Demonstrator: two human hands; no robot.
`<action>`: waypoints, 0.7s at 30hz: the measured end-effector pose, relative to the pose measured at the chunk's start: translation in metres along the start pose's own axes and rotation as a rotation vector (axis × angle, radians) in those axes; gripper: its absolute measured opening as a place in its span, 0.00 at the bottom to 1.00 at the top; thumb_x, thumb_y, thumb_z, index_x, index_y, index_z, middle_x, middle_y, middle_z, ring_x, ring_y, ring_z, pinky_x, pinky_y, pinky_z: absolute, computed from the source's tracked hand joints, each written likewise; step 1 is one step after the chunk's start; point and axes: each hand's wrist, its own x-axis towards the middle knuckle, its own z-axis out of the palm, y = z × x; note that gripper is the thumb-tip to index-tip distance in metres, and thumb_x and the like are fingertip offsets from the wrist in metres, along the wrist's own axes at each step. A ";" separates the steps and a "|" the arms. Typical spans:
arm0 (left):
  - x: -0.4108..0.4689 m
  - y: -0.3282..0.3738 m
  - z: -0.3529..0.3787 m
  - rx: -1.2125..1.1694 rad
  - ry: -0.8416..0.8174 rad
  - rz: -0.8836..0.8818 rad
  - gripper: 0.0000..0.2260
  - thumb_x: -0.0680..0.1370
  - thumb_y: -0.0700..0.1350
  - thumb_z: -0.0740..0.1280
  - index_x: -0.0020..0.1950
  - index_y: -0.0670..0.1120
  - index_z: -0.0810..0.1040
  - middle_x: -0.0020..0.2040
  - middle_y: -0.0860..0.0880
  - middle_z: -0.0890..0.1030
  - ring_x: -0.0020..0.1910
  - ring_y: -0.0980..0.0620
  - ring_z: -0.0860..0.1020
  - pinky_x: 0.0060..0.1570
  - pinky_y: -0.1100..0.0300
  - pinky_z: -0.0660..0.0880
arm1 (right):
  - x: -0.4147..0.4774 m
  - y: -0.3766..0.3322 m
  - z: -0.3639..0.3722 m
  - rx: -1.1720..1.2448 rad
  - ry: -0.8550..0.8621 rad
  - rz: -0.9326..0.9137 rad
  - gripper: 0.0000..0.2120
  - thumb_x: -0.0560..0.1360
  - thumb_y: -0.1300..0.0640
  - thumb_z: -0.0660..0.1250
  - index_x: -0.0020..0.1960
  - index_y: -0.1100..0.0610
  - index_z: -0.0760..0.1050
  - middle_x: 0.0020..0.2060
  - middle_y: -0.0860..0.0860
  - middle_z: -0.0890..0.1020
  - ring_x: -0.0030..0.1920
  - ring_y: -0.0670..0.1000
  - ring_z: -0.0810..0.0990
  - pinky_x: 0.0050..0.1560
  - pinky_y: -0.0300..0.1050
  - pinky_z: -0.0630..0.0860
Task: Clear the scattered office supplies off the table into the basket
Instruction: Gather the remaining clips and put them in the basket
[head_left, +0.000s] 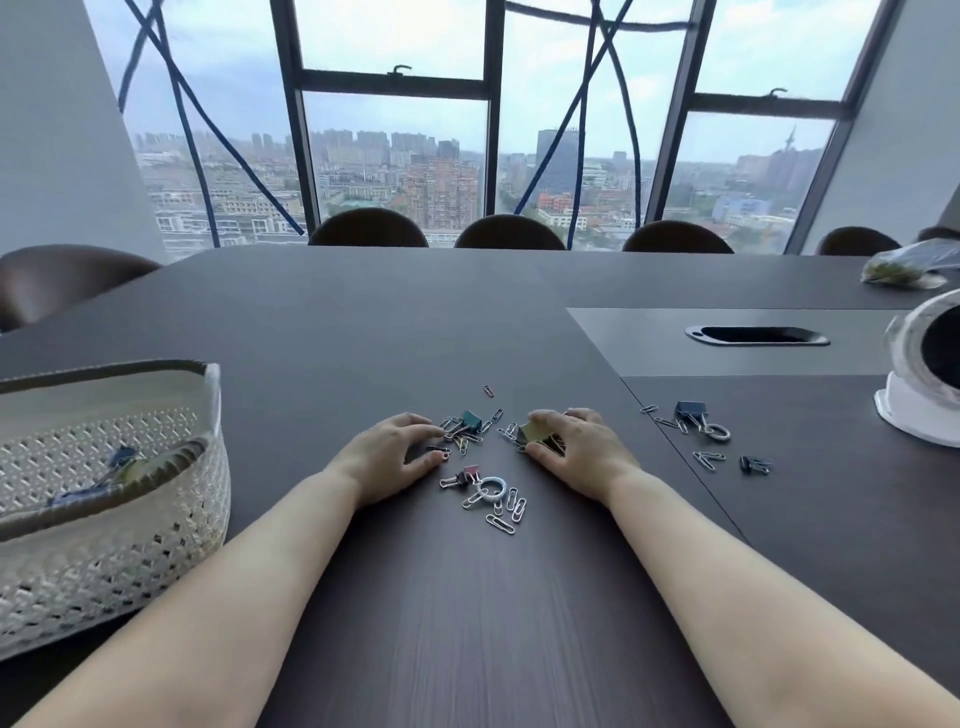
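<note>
Your left hand (387, 452) lies on the dark wood-grain table (467, 623), fingers curved together against a tangle of wire paper clips (457, 434) and a teal binder clip (471, 418); whether they pinch anything, I cannot tell. Your right hand (576, 447) curls fingers and thumb round an olive binder clip (532, 431). At 6 o'clock from the tangle lie a pink binder clip (470, 473) and a smooth white ring (492, 487). At 3 o'clock (well apart) sits a blue binder clip (691, 410). The white lattice basket (130, 545), grey-rimmed, stands at 9 o'clock with clips inside.
</note>
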 end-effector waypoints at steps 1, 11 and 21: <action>-0.003 0.004 0.001 -0.018 0.005 0.012 0.16 0.78 0.51 0.62 0.65 0.54 0.72 0.66 0.54 0.71 0.66 0.53 0.69 0.65 0.59 0.65 | -0.002 -0.001 0.000 0.007 0.001 -0.007 0.22 0.75 0.43 0.61 0.68 0.41 0.64 0.66 0.53 0.71 0.73 0.49 0.57 0.69 0.44 0.61; -0.031 0.034 0.006 0.150 -0.001 -0.139 0.19 0.78 0.56 0.52 0.66 0.54 0.69 0.64 0.48 0.67 0.66 0.48 0.63 0.66 0.54 0.60 | -0.036 -0.014 0.004 -0.053 -0.021 0.013 0.26 0.74 0.37 0.58 0.70 0.41 0.60 0.69 0.47 0.66 0.72 0.59 0.52 0.73 0.52 0.54; -0.041 0.046 0.013 0.252 -0.183 -0.234 0.35 0.67 0.74 0.54 0.72 0.66 0.49 0.77 0.52 0.48 0.75 0.46 0.42 0.68 0.35 0.43 | -0.046 -0.017 0.004 -0.110 0.044 0.027 0.30 0.69 0.32 0.61 0.68 0.41 0.63 0.72 0.49 0.60 0.69 0.57 0.60 0.70 0.50 0.59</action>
